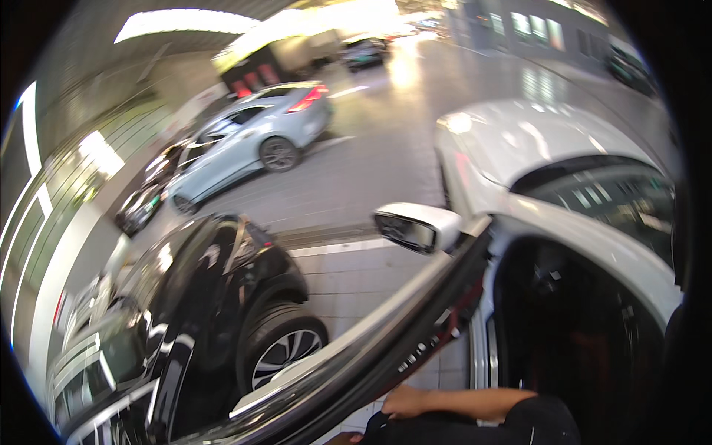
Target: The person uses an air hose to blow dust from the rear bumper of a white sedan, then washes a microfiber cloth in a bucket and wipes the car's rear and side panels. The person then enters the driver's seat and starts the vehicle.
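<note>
My right hand (405, 401) is at the bottom centre, its fingers curled, just below the inner side of the open door (384, 328) of a white car (528, 128). Its forearm comes in from the right, out of a dark short sleeve. Whether the fingers hold anything cannot be told. A small part of what seems to be my left hand (350, 438) shows at the bottom edge, near dark clothing; the rest is cut off. The door's white side mirror (417, 228) stands out above. Right of the door is the dark car interior (578, 334).
A black car (217, 278) with an alloy wheel (289, 350) stands close on the door's outer side. Beyond a floor drain grate (328, 236) is a light blue car (250, 133). More cars (362, 53) stand farther back. The floor is tiled, and the view is blurred.
</note>
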The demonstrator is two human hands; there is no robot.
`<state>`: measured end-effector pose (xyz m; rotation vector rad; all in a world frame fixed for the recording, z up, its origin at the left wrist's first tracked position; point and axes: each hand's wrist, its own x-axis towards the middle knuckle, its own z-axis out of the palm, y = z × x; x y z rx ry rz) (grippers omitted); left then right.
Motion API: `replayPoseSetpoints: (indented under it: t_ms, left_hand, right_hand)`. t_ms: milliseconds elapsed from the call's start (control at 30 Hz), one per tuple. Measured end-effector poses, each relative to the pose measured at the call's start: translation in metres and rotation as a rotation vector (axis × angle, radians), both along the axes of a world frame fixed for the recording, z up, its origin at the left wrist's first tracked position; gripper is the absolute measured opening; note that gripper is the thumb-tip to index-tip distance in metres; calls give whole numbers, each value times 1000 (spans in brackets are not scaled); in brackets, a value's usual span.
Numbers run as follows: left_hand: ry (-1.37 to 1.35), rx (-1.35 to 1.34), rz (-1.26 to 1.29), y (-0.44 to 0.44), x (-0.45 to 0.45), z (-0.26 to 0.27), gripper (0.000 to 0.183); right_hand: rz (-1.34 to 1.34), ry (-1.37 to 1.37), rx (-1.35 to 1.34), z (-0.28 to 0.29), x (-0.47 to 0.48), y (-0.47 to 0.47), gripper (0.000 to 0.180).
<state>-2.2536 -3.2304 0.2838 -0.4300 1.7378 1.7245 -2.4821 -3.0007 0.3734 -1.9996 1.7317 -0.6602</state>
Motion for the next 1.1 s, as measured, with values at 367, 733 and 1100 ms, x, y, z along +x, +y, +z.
replayPoseSetpoints:
  t_ms: [367, 733, 1100]
  left_hand:
    - [291, -274, -237, 35, -164, -39, 54]
    - [512, -1612, -197, 137, -223, -117, 58]
    - [971, -1963, 343, 181, -214, -172, 59]
  right_hand:
    - [-525, -263, -80, 55, 9, 130, 28]
    - [-347, -236, 22, -27, -57, 179, 18]
    - [79, -401, 471, -180, -108, 394, 6]
